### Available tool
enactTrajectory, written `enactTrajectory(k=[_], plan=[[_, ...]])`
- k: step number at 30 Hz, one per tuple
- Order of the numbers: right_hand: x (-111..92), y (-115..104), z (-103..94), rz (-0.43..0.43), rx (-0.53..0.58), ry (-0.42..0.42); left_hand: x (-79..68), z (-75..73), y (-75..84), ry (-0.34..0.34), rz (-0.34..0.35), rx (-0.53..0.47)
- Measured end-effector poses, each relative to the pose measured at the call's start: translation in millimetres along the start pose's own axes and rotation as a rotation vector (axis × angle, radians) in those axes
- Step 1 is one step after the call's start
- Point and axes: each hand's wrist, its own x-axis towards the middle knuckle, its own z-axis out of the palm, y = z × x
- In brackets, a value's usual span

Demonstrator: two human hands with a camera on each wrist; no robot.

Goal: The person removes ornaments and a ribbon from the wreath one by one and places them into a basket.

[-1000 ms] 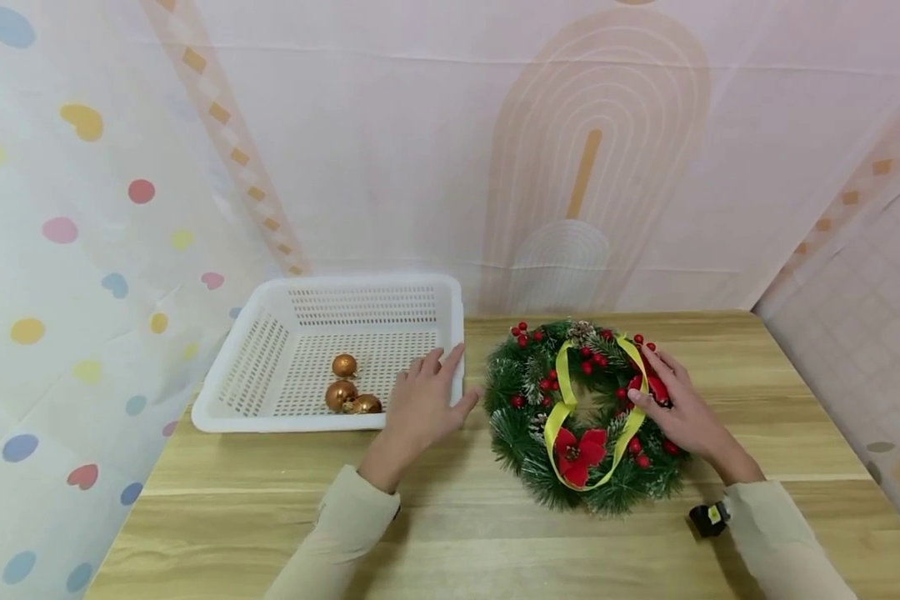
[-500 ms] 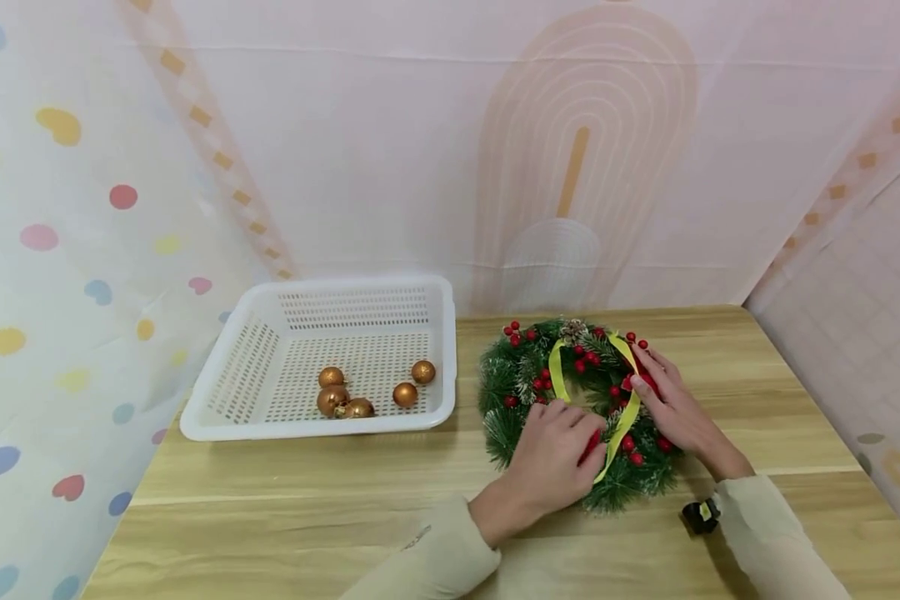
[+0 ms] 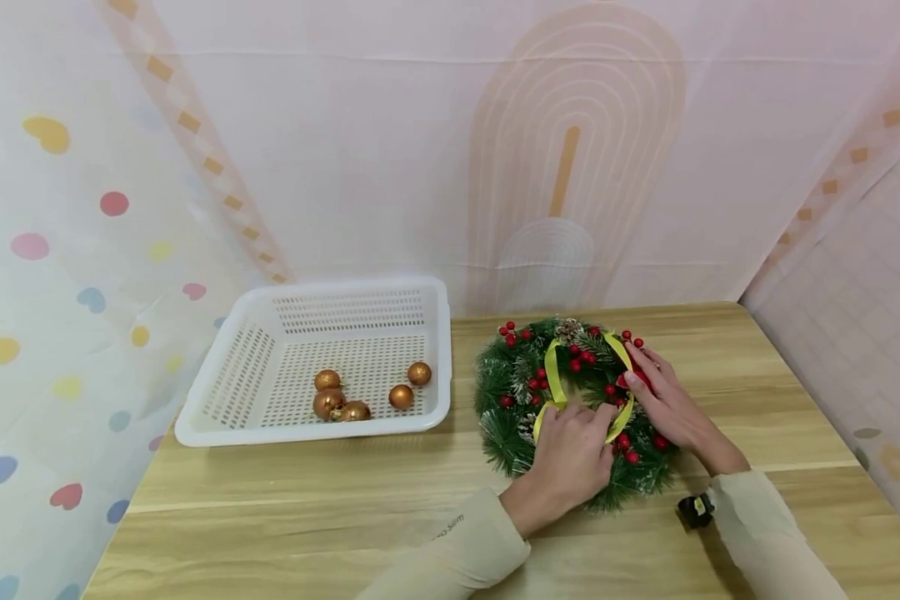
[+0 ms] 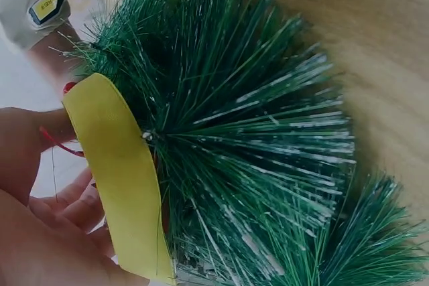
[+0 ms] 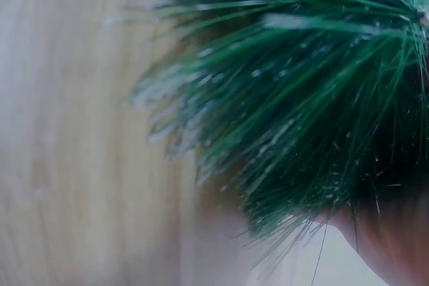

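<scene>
A green wreath (image 3: 506, 367) with red berries and a looped yellow ribbon (image 3: 552, 367) lies on the wooden table. My left hand (image 3: 572, 454) reaches over its near side with curled fingers, covering the red flower there in the head view. In the left wrist view, a thin red petal edge (image 4: 62, 144) shows between thumb and fingers, and the yellow ribbon (image 4: 120, 172) crosses in front of the fingertips. My right hand (image 3: 671, 404) rests on the wreath's right side. Its straight fingers and thumb lie either side of another red flower (image 3: 637, 377).
A white perforated basket (image 3: 446, 333) stands left of the wreath, with several copper-coloured balls (image 3: 401, 397) inside. Patterned cloth hangs behind the table (image 3: 285, 517) and along its sides. A small black device (image 3: 695, 511) sits by the right wrist.
My left hand has left the basket's right side and come right onto the near part of the wreath. Two balls it hid before now show in the basket. The right hand stays put.
</scene>
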Motion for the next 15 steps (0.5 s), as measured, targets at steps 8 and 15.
enactTrajectory(k=[8, 15], plan=[[0.6, -1.4, -1.2, -0.004, 0.008, -0.035, 2.6, -4.6, -5.7, 0.093, -0.048, -0.115], [0.1, -1.4, -1.6, 0.011, 0.013, -0.052, 4.4, -25.1, -19.9, 0.103, -0.201, -0.655]])
